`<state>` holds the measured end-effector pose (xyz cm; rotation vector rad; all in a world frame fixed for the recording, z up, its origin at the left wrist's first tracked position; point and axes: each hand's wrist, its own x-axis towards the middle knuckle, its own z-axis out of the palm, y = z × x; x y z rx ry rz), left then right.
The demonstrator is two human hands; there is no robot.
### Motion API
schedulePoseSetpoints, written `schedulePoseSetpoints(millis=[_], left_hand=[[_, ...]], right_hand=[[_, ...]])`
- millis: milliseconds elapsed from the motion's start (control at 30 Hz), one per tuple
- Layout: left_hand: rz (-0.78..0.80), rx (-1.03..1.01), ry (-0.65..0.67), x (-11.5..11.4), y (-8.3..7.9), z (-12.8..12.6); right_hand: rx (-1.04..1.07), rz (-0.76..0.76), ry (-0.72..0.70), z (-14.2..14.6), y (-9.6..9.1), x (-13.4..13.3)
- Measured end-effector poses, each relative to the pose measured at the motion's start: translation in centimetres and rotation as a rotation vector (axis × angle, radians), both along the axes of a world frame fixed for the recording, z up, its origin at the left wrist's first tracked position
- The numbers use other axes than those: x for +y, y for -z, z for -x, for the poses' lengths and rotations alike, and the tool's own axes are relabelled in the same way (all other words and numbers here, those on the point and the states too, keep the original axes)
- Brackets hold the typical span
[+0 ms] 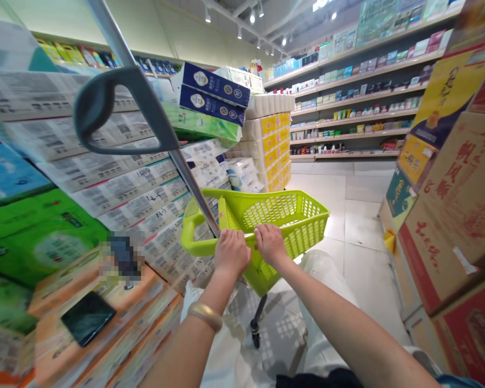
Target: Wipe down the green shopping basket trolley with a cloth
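Observation:
In front of me stands a lime-green wheeled shopping basket (305,230), tilted, with slotted walls and nothing visible inside. My left hand (232,252) is closed over its near rim, beside the foot of a metal pole (194,186). Just to the right, my right hand (270,245) has its fingers curled over the same rim. The pole slants up to the left and carries a grey loop handle (167,132), which neither hand touches. Below the basket a black caster (255,331) shows near the floor.
Stacked paper packs (145,183) rise on the left, with blue tissue packs (214,86) on top. A dark phone (88,318) lies on orange cartons (48,345). Cardboard boxes (456,188) line the right side. Stocked shelves (347,129) stand beyond the tiled floor (359,215).

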<state>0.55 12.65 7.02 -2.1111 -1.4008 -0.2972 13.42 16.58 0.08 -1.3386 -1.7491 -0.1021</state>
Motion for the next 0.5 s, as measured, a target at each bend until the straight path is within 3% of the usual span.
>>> schedulePoseSetpoints(millis=[133,267,400,500], left_hand=[[0.048,0.019,-0.006,-0.1,0.1,-0.5],[0.064,-0.005,0.008,-0.4,0.2,-0.2],[0.061,-0.024,0.005,-0.9,0.3,-0.3],[0.050,-0.047,0.010,-1.0,0.4,-0.5]], right_hand=[[0.033,-0.040,-0.049,1.6,-0.2,-0.8],[0.000,-0.080,-0.123,0.4,0.6,-0.9],[0.001,-0.091,-0.037,-2.0,1.8,-0.4],[0.066,-0.075,0.053,-1.8,2.0,-0.5]])
